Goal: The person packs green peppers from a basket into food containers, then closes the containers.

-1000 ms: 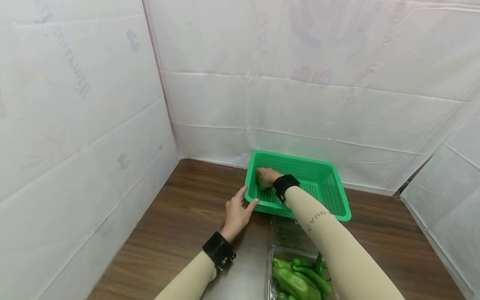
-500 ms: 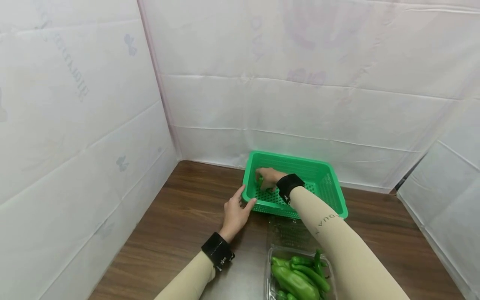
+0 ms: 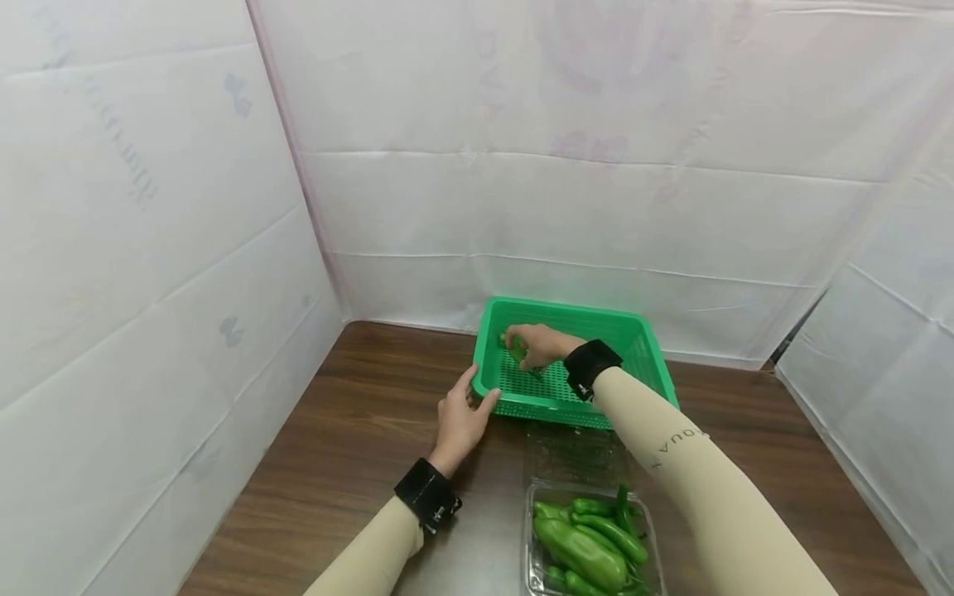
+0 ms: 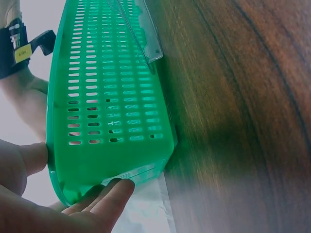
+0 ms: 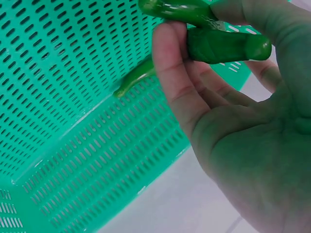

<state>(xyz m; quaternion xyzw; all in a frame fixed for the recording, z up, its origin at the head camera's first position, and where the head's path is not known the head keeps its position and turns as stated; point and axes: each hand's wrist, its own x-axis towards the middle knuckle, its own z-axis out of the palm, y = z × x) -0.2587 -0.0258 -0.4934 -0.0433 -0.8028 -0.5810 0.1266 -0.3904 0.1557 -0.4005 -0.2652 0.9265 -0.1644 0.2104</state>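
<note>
My right hand is down inside the green basket, near its far left corner, with my fingers and thumb curled round two green peppers; in the right wrist view one lies across my fingertips and the other sits just above it, both pinched against my thumb, and a thin curved stem tip shows below them against the perforated wall. My left hand rests at the basket's near left corner: the thumb lies on the rim and the fingers are laid nearly straight along the outside of the corner wall, touching it without wrapping round it. The basket stands on the brown wooden table, pushed back close to the white sheeted wall that closes in the back, with more white sheeting at both sides. Just in front of the basket sits a clear plastic tray with its lid folded back flat towards the basket, the lid's edge reaching the basket's near wall in the left wrist view. In the tray lies a heap of green peppers, some broad and some long and thin. My right forearm, in a beige sleeve with a black wrist strap, crosses over the basket's near rim and hides part of its floor and right side from the head camera
</note>
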